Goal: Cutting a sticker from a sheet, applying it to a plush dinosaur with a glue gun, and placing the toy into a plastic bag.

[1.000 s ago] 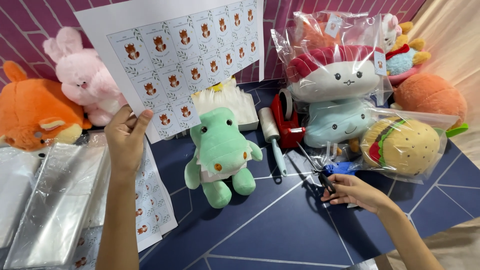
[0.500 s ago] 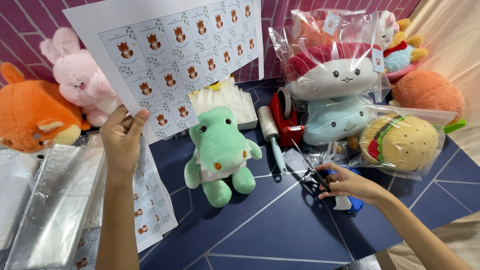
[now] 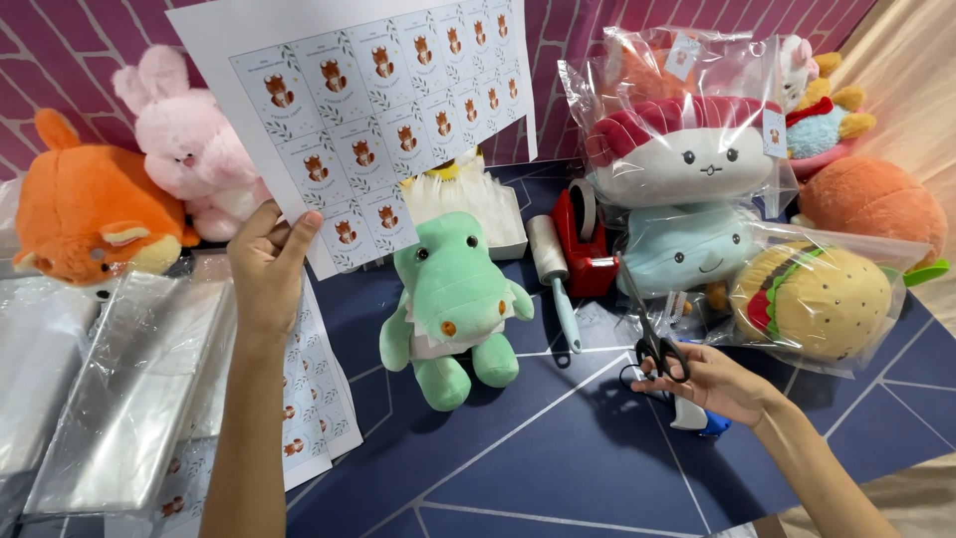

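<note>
My left hand (image 3: 267, 267) holds up a white sheet of fox stickers (image 3: 373, 110) by its lower left corner, raised in front of the wall. My right hand (image 3: 709, 381) grips the black handles of a pair of scissors (image 3: 647, 329), blades pointing up toward the bagged plush toys. A green crocodile plush (image 3: 453, 309) sits upright on the dark blue mat (image 3: 558, 468) between my two hands.
An orange plush (image 3: 85, 209) and a pink bunny (image 3: 194, 149) sit at the back left. Clear plastic bags (image 3: 119, 389) and more sticker sheets (image 3: 314, 399) lie at left. A lint roller (image 3: 553, 274), red tape dispenser (image 3: 588, 239) and bagged plush toys (image 3: 697, 159) stand at right.
My right hand has lifted the scissors off the mat and turned the blades upward. My left hand has raised the sticker sheet slightly higher.
</note>
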